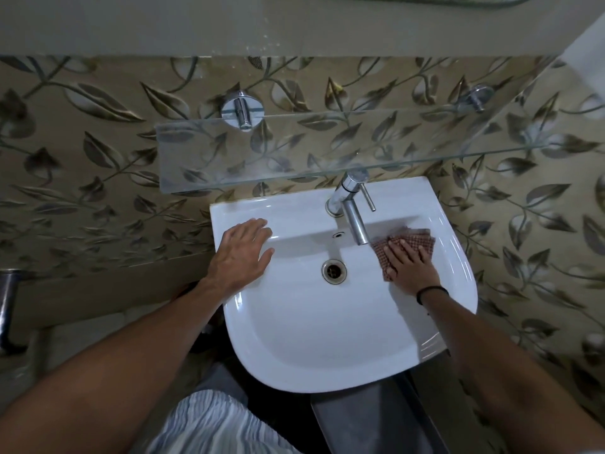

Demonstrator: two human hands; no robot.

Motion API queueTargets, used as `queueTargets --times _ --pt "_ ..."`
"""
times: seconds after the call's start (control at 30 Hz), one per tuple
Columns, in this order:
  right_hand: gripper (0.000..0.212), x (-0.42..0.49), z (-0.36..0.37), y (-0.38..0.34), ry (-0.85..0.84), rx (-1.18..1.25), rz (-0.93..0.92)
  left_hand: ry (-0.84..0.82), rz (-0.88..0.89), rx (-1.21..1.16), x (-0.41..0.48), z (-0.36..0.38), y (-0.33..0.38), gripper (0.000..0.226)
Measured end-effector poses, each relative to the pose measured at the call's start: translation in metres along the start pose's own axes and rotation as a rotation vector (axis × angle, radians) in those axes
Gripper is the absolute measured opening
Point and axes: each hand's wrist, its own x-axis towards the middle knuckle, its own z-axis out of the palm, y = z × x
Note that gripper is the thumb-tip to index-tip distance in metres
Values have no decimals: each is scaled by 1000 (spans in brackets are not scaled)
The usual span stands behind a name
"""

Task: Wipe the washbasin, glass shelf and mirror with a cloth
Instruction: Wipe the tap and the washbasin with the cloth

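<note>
Striped fabric fills the bottom edge, closest to our viewpoint, and both bare forearms reach away from it toward the white washbasin. We note a dark band round the right wrist. Our left hand rests flat on the basin's left rim, fingers straight and slightly spread, holding nothing. Our right hand presses the brown checked cloth against the bowl's inner right wall, fingers straight and close together (laid flat on the fabric, not curled round it). Between the two hands sits the metal drain, with the overflow slot just behind it. The chrome tap stands on the back ledge, its spout ending just beside the cloth. Above it we see the glass shelf, carried on two chrome brackets fixed to leaf-patterned tiles. Farthest off, a dark curved edge crosses the top; we cannot tell whether it is the mirror.
</note>
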Motion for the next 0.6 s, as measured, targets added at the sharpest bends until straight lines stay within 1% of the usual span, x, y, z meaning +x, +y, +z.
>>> queueTargets --times 0.07,0.1,0.17,0.27,0.33,0.37,0.43,0.5,0.53,0.6 --pt "62 0 -13 -13 89 -16 59 -3 0 -2 1 0 0 39" --pt "61 -3 -20 -28 106 5 87 -4 -2 -5 1 0 -1 39" --pt "62 -8 -25 -66 44 88 87 -4 -3 -11 0 -1 0 40" --pt "65 -17 -18 -117 -40 183 -28 3 3 -29 1 -2 0 38" --pt "64 -28 3 -127 -19 74 -149 9 -3 -35 2 -2 -1 37" --pt "64 -33 17 -121 9 13 -212 14 -4 -36 2 -3 -2 37" --pt "60 -44 38 -88 -19 -50 -288 17 -2 -47 1 -3 -1 38" --pt "58 -63 32 -45 -37 -83 -283 24 -2 -49 0 -3 0 38" --pt "58 -70 19 -24 -13 -118 -274 26 -2 -47 0 -4 0 38" --pt "59 -64 1 14 55 -146 -172 25 -5 -46 1 -4 0 37"
